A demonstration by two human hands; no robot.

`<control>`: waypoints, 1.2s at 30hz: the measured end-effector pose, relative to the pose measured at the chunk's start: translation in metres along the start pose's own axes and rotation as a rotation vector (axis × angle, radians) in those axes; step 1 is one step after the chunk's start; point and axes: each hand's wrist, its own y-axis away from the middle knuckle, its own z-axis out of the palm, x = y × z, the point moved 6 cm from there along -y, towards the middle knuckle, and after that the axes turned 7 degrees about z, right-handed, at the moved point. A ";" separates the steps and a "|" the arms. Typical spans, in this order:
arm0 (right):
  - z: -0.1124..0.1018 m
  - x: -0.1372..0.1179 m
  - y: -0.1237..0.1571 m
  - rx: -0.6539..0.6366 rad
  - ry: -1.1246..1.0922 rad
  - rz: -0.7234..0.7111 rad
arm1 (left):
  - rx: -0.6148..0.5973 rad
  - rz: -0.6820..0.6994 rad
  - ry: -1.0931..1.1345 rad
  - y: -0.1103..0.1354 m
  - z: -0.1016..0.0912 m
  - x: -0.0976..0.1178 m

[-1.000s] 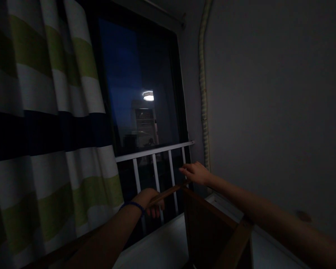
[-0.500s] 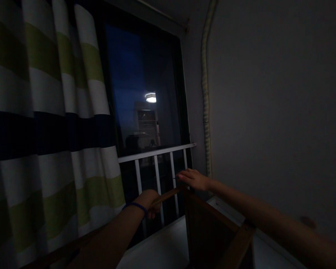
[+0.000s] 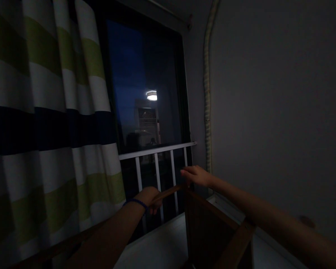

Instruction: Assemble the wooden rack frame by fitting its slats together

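Observation:
My left hand (image 3: 151, 198), with a dark blue beaded band at the wrist, is closed round a narrow wooden bar (image 3: 169, 192). The bar runs right to the upper corner of a brown wooden panel (image 3: 212, 228). Over that corner is my right hand (image 3: 196, 175), palm down, its fingers bent and drawn together. Whatever those fingers hold is too small and dark to make out. A second wooden bar (image 3: 236, 243) joins the panel's near end, below my right forearm.
Striped curtains (image 3: 56, 130) hang at left. Behind my hands stand a white railing (image 3: 156, 152) and a dark window (image 3: 145, 67) reflecting a lit lamp. A wrapped pipe (image 3: 207, 93) runs down the corner beside the grey wall (image 3: 277, 93). A white ledge (image 3: 159, 243) lies below.
My right hand has shifted slightly right, and its fingers now bend down at the panel's corner. My left hand keeps its hold on the bar. The view has tilted slightly.

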 end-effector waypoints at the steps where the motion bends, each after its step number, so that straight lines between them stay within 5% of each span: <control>1: 0.001 -0.004 0.001 -0.015 -0.026 -0.025 | 0.006 -0.001 -0.001 0.001 0.000 0.000; 13: 0.006 -0.008 -0.002 0.031 0.086 -0.119 | 0.040 0.044 0.034 0.022 -0.001 0.014; 36: 0.022 0.003 -0.005 -0.010 0.427 -0.251 | -0.003 0.037 0.039 0.005 -0.002 0.003</control>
